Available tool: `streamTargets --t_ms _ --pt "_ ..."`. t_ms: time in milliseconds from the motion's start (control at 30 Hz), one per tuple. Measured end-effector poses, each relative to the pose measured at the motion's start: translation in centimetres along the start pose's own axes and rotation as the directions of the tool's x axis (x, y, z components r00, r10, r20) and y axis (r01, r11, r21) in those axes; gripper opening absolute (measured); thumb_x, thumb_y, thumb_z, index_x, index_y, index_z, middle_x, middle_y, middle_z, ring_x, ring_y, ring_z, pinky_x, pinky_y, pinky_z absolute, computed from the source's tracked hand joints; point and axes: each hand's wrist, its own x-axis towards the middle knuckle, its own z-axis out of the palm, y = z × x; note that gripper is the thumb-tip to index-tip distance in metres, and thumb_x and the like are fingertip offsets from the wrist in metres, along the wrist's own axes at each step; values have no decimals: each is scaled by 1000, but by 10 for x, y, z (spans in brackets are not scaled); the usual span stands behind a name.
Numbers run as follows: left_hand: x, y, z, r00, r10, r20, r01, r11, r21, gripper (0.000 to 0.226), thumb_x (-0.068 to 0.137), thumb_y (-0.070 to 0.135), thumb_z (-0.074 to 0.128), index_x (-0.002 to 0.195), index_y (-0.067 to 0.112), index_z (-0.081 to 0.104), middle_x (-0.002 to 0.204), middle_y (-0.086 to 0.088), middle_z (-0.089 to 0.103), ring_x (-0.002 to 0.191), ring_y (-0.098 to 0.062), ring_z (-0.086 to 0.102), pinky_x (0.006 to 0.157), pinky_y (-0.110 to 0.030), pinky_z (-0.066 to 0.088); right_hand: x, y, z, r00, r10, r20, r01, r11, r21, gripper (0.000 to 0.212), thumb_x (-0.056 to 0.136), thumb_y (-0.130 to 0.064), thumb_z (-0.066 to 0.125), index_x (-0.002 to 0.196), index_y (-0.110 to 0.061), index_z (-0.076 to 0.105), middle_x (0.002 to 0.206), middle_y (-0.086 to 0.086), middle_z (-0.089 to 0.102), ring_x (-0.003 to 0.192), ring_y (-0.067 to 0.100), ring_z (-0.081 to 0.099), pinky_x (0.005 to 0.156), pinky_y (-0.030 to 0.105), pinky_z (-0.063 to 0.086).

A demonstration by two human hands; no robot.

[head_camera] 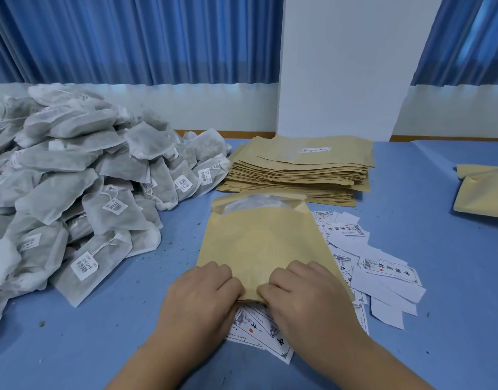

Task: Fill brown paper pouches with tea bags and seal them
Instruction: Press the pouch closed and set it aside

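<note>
Blue cloth covers the worktop (427, 249), which carries everything. At its left lies the biggest mass, a heap of grey-white tea bags (73, 175), each with a string and a small white tag (84, 266) printed with a barcode; the handwriting on the tags is too small to read. Behind centre sits a stack of flat brown paper pouches (298, 175), the top one bearing a narrow white label whose print I cannot make out. More brown pouches (484, 192) lie at the right edge.

One pouch (259, 237) lies flat in front of the person, just near of the stack. Its long axis runs away from the body, and the open mouth, showing pale lining, points to the far side. The left hand (203, 291) and right hand (304, 291), side by side, grip its near edge with curled fingers.

White paper labels (388, 273) are scattered beside and partly under the pouch. They carry black Chinese characters, an ink drawing and a small red seal, mostly upside down to the wearer.
</note>
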Motion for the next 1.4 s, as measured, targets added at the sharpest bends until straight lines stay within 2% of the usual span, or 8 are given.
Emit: streamTargets --t_ms 333,500,600,667,767,833,1000,1400 --pt "-7 -19 -4 998 -58 -38 53 992 -116 14 71 5 63 74 18 60 64 1 51 64 -19 41 57 -31 29 -1 8 -8 1000 16 17 -17 997 77 15 61 -9 69 71 -20 66 67 -6 53 60 18 49 53 30 43" --pt "-9 -27 -8 937 -346 -55 297 868 -398 8 79 16 60 79 21 66 82 7 58 80 -7 52 74 -24 41 -13 32 -22 991 119 66 -132 954 270 19 76 -42 74 89 -29 72 88 -13 57 85 13 55 74 31 45" --pt "-10 -29 -7 716 -698 15 553 555 -622 35 79 13 76 99 35 59 110 6 59 101 0 56 89 -15 39 -15 43 -28 863 443 241 -496 655 570 40 83 -69 49 111 -44 64 114 -28 49 113 -4 45 93 21 37" --pt "-7 -26 -8 518 -817 253 613 148 -776 49 78 34 78 119 37 52 126 5 59 103 -5 64 92 -29 48 -11 46 -27 737 576 354 -634 406 658 53 75 -75 40 120 -49 50 122 -30 44 116 -4 47 95 25 41" --pt "-3 -18 -7 380 -688 619 280 -552 -785 65 69 60 63 125 29 52 120 -11 68 100 -34 69 73 -45 59 -8 37 -23 568 646 510 -701 54 712 69 63 -82 42 127 -55 43 123 -41 45 106 -24 45 95 32 41" --pt "-2 -10 -10 395 -576 715 188 -711 -677 58 75 49 60 121 14 57 113 -16 70 100 -35 68 64 -43 59 -7 31 -21 485 668 564 -630 -181 755 76 63 -81 55 132 -53 42 117 -46 48 111 -19 46 102 37 40" --pt "-4 13 -15 409 -557 723 185 -725 -663 43 69 -5 56 112 -8 58 101 -22 71 81 -31 73 54 -32 58 -7 38 -28 474 445 760 -481 -592 647 45 84 4 57 128 8 51 113 17 67 90 24 67 72 35 57" --pt "42 62 -45 591 -241 770 445 -698 -560 49 54 6 68 102 18 69 75 -36 65 43 -38 63 35 -37 51 -72 69 -112 689 483 541 -419 -343 841 46 73 -4 69 116 -19 68 123 8 65 105 26 64 79 32 57"
